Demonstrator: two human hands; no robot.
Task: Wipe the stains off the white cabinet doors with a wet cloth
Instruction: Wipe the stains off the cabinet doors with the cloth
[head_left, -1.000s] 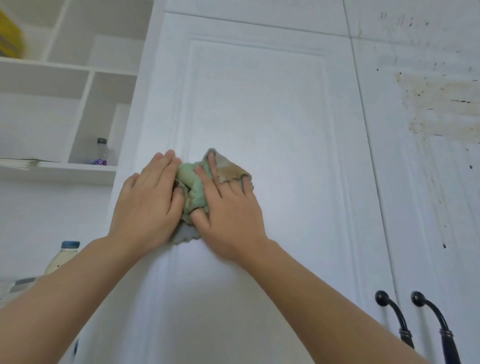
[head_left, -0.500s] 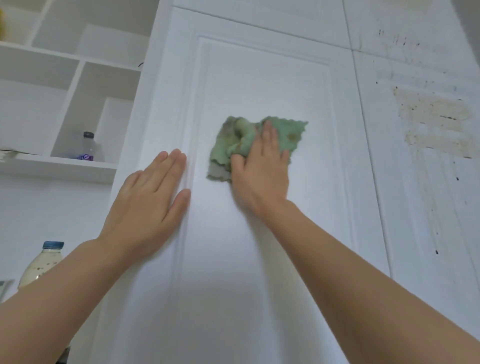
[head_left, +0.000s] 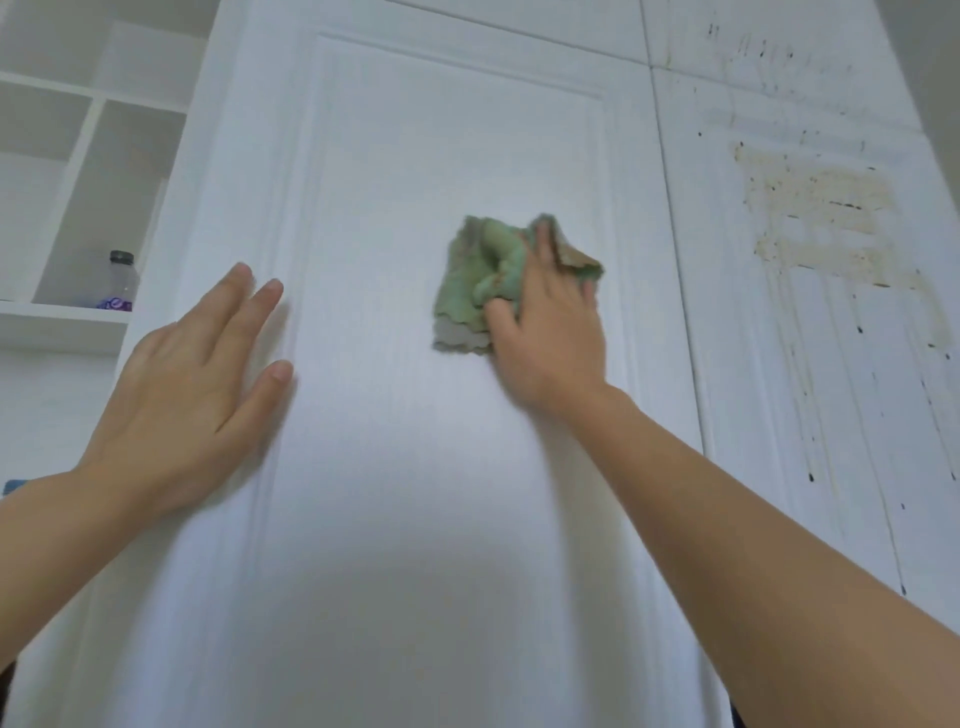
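Observation:
A crumpled green cloth (head_left: 475, 283) with brown soiling lies against the middle of the left white cabinet door (head_left: 415, 156). My right hand (head_left: 550, 332) presses it flat to the door with straight fingers, covering the cloth's right part. My left hand (head_left: 192, 384) rests flat against the door's left frame, fingers spread, apart from the cloth. The right cabinet door (head_left: 857, 415) carries a large yellow-brown stain (head_left: 821, 213) near its top, with dark specks and drip lines running down from it.
White open shelves (head_left: 62, 322) stand to the left of the doors, with a clear plastic bottle (head_left: 120, 283) with a black cap in one compartment. An upper panel above the right door (head_left: 753, 52) is also speckled with dark marks.
My right hand has slid the cloth up and to the right across the left door. My left hand let go of the cloth and now lies flat on the door frame.

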